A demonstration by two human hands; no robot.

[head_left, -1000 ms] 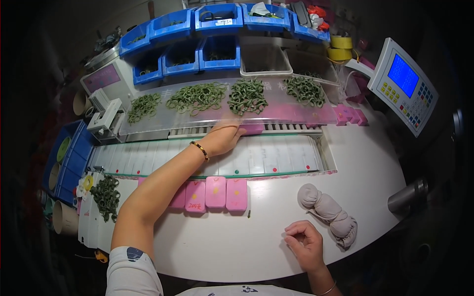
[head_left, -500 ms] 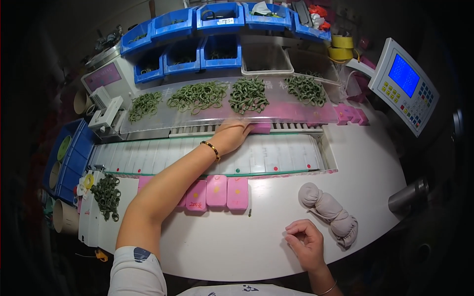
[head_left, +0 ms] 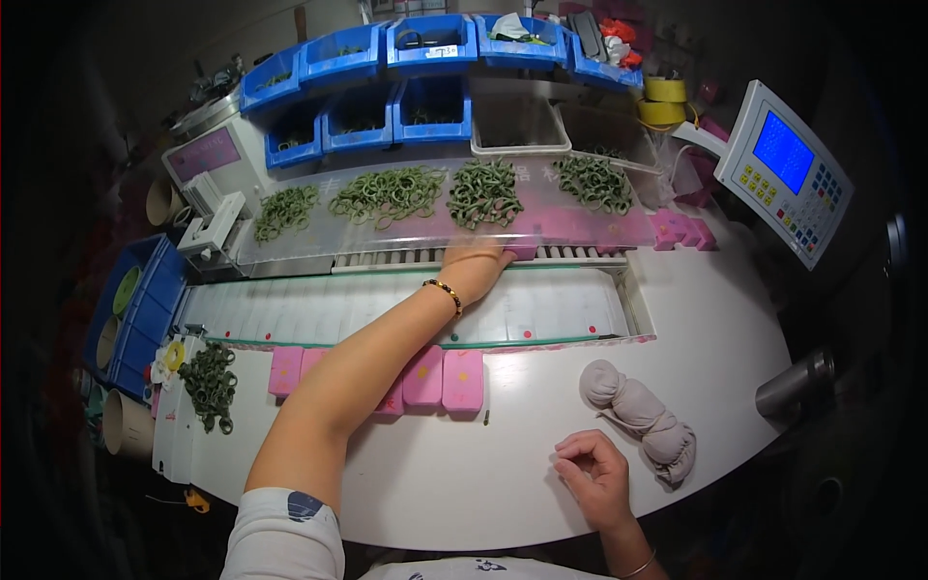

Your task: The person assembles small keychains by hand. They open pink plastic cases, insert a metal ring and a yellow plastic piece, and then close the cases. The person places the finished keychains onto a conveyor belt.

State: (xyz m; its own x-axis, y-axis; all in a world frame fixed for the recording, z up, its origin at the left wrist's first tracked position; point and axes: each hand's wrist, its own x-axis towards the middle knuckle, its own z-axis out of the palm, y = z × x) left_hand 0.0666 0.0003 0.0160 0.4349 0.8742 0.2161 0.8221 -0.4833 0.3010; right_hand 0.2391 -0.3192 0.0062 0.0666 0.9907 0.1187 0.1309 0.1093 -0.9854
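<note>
My left hand [head_left: 474, 269] reaches across the conveyor to the roller strip. Its fingers are closed on a pink block [head_left: 522, 252] at the rollers; the fingertips are partly hidden under the clear shelf [head_left: 319, 249]. A beaded bracelet circles that wrist. Loosely curled over the white table, my right hand [head_left: 597, 476] has a small gap between thumb and forefinger and nothing visible in it. Beside it lies a tied grey cloth bundle [head_left: 643, 411]. Several pink blocks [head_left: 463, 380] stand in a row at the conveyor's near edge, partly behind my left forearm.
The white slatted conveyor [head_left: 387, 314] crosses the table. Piles of green rings [head_left: 483, 193] lie on the clear shelf, another ring pile [head_left: 209, 385] at left. Blue bins [head_left: 432, 108] stand behind. A control panel [head_left: 788, 164] and a metal cylinder [head_left: 797, 382] are at right.
My left hand has moved right along the rollers, and the pink block with it. The conveyor's coloured dots have shifted left. My right hand has stayed in place.
</note>
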